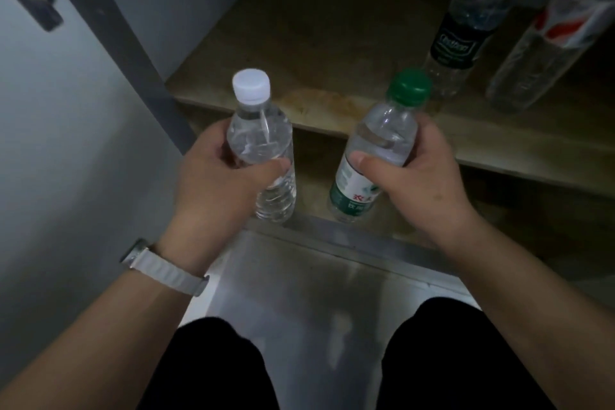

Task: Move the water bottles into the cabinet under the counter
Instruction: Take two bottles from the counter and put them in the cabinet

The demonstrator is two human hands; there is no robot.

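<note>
Clasping bottles (left hand, right hand)

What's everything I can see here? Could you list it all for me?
white-capped bottle: one, clear, held in the left hand, in front of the shelf
green-capped bottle: one, clear with a green label, held in the right hand
dark-labelled bottle: one, clear, on the shelf at the right
red-and-white-labelled bottle: one, clear, on the shelf, far right
shelf: one, brown, inside the cabinet
floor: one, pale grey, below
wristband: one, white, left wrist
trouser legs: two, black, bottom edge
left hand: one, fingers round a bottle
right hand: one, fingers round a bottle
</note>
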